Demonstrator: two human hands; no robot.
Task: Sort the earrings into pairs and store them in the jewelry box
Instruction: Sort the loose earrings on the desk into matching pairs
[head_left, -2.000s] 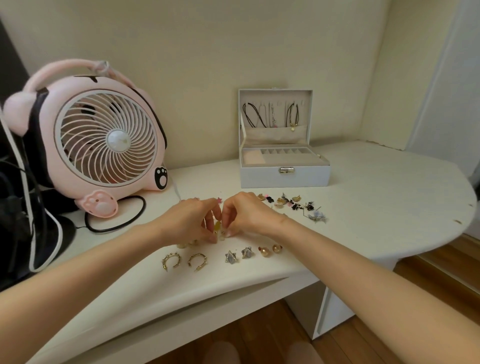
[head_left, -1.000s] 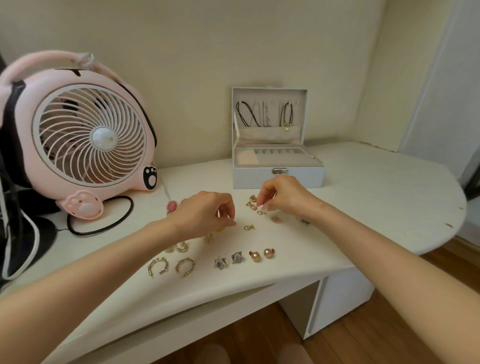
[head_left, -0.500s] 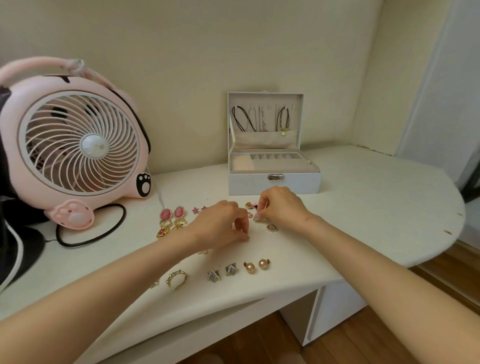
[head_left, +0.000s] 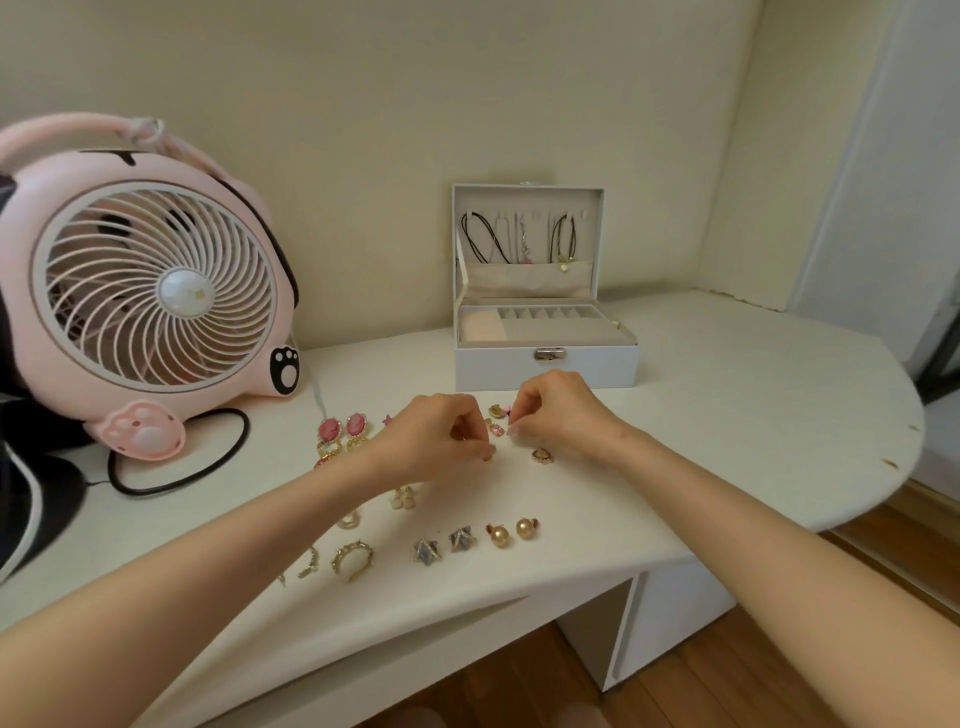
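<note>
Left hand (head_left: 434, 441) and right hand (head_left: 558, 410) mid-tabletop (head_left: 727, 395) over loose earrings (head_left: 542, 455), fingers curled together, any grip indiscernible.

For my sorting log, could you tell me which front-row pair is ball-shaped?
The gold pair at the row's right end; the neighbouring star pair is grey and pointed.

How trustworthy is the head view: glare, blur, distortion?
Head view: soft even light, no glare; wide angle bows the table edge and fan; earrings between the left hand and right hand are small and soft; front star studs read clearly.
</note>
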